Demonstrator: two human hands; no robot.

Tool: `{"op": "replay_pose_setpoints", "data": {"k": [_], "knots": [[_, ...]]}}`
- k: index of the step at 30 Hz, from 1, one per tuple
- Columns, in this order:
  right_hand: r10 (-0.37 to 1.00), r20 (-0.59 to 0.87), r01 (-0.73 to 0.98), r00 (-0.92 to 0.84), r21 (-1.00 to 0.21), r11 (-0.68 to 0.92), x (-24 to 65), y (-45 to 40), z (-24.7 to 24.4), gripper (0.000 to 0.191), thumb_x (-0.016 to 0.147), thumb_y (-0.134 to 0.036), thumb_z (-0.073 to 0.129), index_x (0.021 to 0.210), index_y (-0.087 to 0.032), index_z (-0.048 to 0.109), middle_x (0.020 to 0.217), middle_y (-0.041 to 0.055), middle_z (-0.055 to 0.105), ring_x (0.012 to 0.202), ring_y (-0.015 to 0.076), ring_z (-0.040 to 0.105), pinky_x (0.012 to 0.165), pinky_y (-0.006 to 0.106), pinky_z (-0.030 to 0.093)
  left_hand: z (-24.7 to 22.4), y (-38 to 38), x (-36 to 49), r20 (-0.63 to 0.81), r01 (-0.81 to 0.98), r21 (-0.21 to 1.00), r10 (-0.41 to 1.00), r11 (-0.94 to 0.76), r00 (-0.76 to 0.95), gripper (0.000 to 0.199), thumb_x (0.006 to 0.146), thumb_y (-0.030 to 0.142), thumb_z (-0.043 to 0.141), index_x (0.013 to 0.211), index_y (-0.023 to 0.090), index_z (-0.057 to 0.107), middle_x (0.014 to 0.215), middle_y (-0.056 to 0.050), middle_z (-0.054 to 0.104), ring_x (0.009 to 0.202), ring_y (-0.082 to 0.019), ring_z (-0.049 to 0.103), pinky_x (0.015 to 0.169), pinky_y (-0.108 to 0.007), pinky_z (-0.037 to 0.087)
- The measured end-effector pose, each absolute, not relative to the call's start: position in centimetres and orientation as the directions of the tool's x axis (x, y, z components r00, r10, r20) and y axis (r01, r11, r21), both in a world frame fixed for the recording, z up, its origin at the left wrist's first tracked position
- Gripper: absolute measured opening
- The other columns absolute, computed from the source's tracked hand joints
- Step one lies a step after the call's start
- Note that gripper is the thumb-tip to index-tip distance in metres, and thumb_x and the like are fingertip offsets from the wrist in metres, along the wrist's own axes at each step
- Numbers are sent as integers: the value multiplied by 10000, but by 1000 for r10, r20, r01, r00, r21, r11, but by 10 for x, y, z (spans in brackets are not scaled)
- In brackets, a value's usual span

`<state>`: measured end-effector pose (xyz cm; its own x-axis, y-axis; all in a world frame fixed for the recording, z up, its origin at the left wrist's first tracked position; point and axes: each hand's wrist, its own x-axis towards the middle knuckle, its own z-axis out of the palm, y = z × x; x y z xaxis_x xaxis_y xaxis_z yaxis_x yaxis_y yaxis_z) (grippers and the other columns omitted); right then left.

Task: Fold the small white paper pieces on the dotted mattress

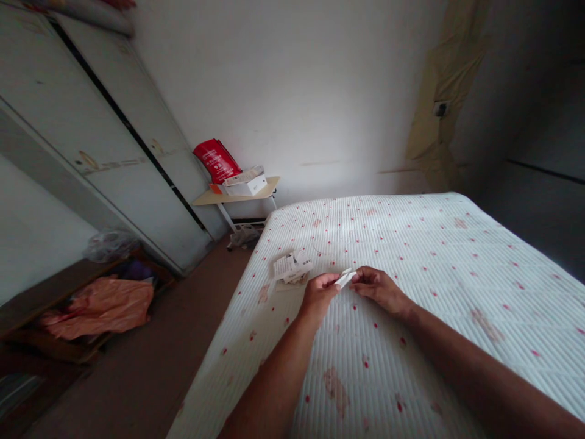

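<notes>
Between my two hands is a small folded piece of white paper [345,278], held just above the bed. My left hand [319,292] grips its left end between thumb and fingers. At the paper's right end, my right hand [380,289] pinches the edge with its fingertips. A loose pile of printed paper pieces [292,266] lies on the bed to the left of my left hand. Under both hands spreads the ribbed white bed cover [439,262] with red dots and faded bear-like prints.
A small table [203,199] at the bed's far left corner carries a red bag [217,160] and a white box [253,185]. Pale wardrobe doors [105,122] stand on the left. An orange plastic bag [105,305] lies on a low wooden shelf beside the floor.
</notes>
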<state>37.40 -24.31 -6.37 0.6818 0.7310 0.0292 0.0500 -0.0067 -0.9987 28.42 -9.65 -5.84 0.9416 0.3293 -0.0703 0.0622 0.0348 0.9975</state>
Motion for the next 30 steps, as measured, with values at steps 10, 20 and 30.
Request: {"op": "replay_pose_setpoints", "data": {"k": [10, 20, 30], "knots": [[738, 9, 7, 674, -1000, 6, 365, -235, -66, 284, 657, -411, 687, 727, -169, 557, 535, -67, 473, 474, 68, 386, 461, 208, 280, -69, -101, 286, -66, 111, 989, 384, -96, 921, 175, 636, 162, 584, 787, 107, 653, 638, 13, 621, 606, -103, 537, 591, -204, 401], [755, 416, 739, 508, -660, -134, 371, -246, -70, 101, 807, -238, 516, 772, -185, 594, 774, 43, 593, 700, 142, 550, 636, 250, 428, -70, -104, 280, 403, -38, 487, 186, -872, 896, 113, 734, 119, 549, 707, 182, 639, 726, -28, 627, 776, -163, 535, 725, -272, 405], [823, 466, 945, 326, -159, -285, 373, -246, -81, 109, 812, -162, 550, 743, -176, 634, 832, 63, 620, 782, 171, 551, 709, 286, 403, -85, -102, 280, 457, -101, 84, -52, -991, 888, 165, 801, 144, 492, 668, 183, 584, 721, -43, 561, 776, -190, 486, 697, -315, 385]]}}
